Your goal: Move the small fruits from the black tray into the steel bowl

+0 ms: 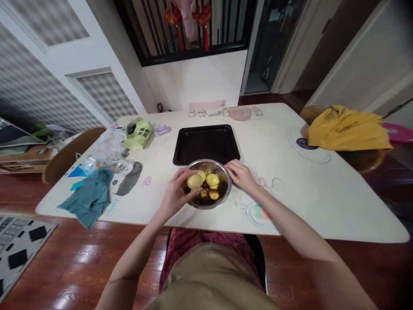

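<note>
White table (306, 189) with doodles, spanning the frame; red-brown wood floor (290, 280) below. Steel bowl (224, 183) sits at frame center, yellow round pieces (212, 179) inside. Your left hand (174, 191) has thumb and fingers pinching a pale yellow oval (195, 181) over the bowl's left part. Your right hand (244, 175) has fingertips at the bowl's right rim; can't tell if they pinch it or just rest there. Black tray (206, 144) lies just above the bowl in frame. Left of frame: teal cloth (92, 196) hanging past the table edge, light green lettered item (138, 132) higher up. Right of frame: mustard cloth (350, 129) over a chair.
</note>
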Motion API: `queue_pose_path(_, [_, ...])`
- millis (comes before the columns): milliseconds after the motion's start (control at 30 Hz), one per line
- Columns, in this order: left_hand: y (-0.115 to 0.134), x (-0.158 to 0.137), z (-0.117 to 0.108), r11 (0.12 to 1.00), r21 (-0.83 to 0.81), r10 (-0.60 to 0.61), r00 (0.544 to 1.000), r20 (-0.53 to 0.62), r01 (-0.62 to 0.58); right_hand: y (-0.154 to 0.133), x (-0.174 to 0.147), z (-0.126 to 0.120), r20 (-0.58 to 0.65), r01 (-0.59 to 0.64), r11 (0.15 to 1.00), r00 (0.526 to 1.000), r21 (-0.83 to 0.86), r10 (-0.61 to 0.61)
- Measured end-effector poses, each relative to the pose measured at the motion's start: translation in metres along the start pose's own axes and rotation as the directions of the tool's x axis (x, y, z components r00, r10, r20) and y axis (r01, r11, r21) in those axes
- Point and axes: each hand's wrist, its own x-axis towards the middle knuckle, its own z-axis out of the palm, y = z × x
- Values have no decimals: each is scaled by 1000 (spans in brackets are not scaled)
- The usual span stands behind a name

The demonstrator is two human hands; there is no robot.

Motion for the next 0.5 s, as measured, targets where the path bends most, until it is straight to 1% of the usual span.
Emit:
queue_pose_path(67, [-1, -9, 6, 985, 150, 82, 996, 32, -86, -1, 1, -1, -26, -9, 1000, 1000, 2, 9])
queue_pose_path(133, [-6, -14, 12, 957, 257, 132, 990, 40, -138, -4, 3, -4, -85, -24, 1000, 996, 15, 25])
queue_pose_path(200, [-12, -17, 18, 935, 319, 150, 988, 32, -153, -11, 5, -7, -144, -13, 999, 989, 47, 19])
queue_pose_path(267, [-18, -18, 23, 924, 350, 158, 987, 25, -156, -21, 6, -9, -145, 47, 994, 989, 95, -33])
queue_pose_path(333, [-22, -18, 27, 918, 363, 163, 986, 29, -162, -33, 6, -8, -67, 134, 981, 990, 142, -126])
queue_pose_path(400, [-25, -18, 31, 915, 365, 166, 985, 46, -171, -44, 6, -4, 46, 202, 962, 976, 185, -214])
queue_pose_path(433, [-26, -17, 32, 916, 362, 166, 985, 53, -174, -47, 5, -2, 95, 223, 953, 964, 205, -246])
queue_pose_path(500, [-27, -17, 34, 920, 352, 162, 985, 59, -172, -50, 4, 1, 157, 242, 941, 946, 237, -283])
